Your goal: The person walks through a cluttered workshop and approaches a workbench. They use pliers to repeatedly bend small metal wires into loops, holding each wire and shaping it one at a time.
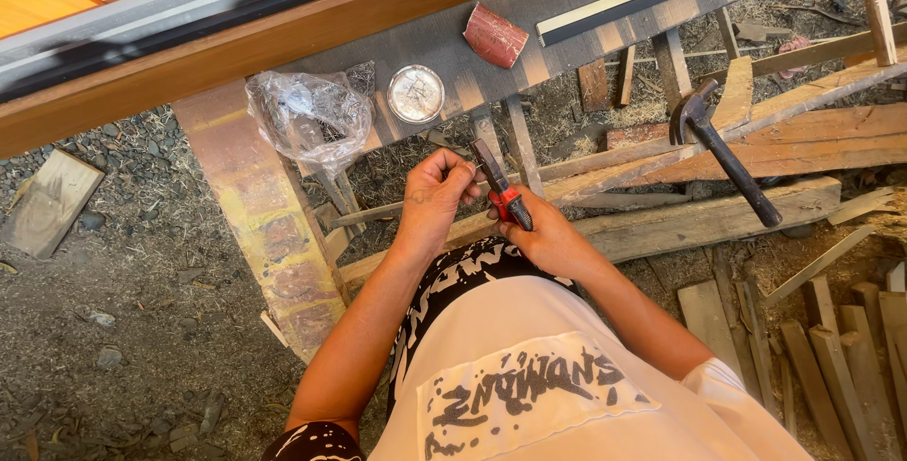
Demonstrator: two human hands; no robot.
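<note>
The right hand [548,239] is wrapped around the red grips of the pliers [501,192], just above the person's lap. The left hand [436,192] pinches at the pliers' tip; what it pinches cannot be told. A hammer [720,151] lies on planks [803,135] nearby, with a plastic bag [307,119] and a round tin [416,94] beyond.

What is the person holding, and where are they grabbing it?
Pliers. The right hand grips the red handles; the left hand pinches near the dark jaws end.
</note>
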